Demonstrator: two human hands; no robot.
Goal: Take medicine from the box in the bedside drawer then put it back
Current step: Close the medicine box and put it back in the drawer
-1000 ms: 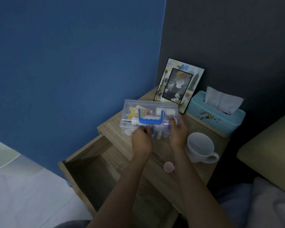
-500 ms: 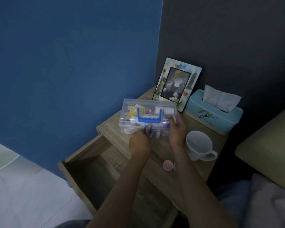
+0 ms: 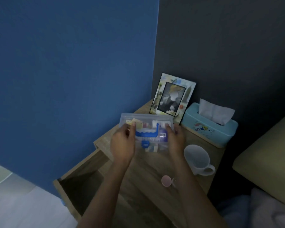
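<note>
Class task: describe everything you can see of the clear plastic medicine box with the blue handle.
The clear plastic medicine box is a small rectangular case with a blue carry handle and blue front latch. Bottles and packets show through it. It sits on the wooden bedside table, before the picture frame. The left hand and right hand grip its ends.

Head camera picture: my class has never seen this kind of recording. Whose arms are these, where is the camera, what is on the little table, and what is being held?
There is no machine here. A person wears a camera on the head, looking forward and down, so the two arms reaching in from below are their own. The left hand and right hand each have a grip on one end of a clear medicine box with a blue handle, small packets and bottles inside. On the wooden bedside table stand a photo frame, a blue tissue box, a white mug and a small pink cap. The drawer below is pulled open.
</note>
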